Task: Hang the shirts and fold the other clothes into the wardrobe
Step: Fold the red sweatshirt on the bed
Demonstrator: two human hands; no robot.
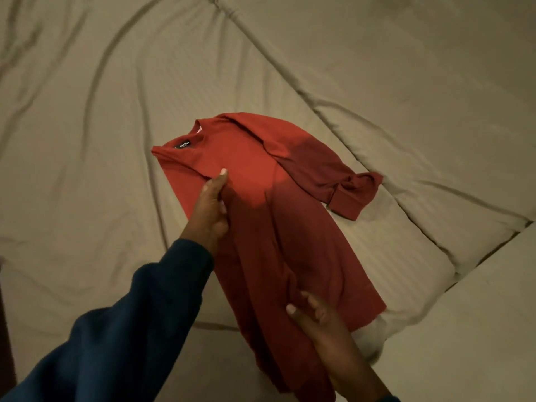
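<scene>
A red long-sleeved top [261, 181] lies on the bed, collar with a black label toward the upper left, one sleeve folded across it and ending at the right. My left hand [210, 210] grips the folded left edge of the top just below the collar, thumb on top of the cloth. Near the hem, my right hand [316, 323] pinches a bunched fold of the red fabric between thumb and fingers. The left part of the top is folded under and hidden.
The beige bedsheet [87, 140] is creased all around the top. A thicker beige duvet [406, 82] runs diagonally along the right, with a white edge showing under the hem. A dark strip of furniture [5, 329] stands at the far left.
</scene>
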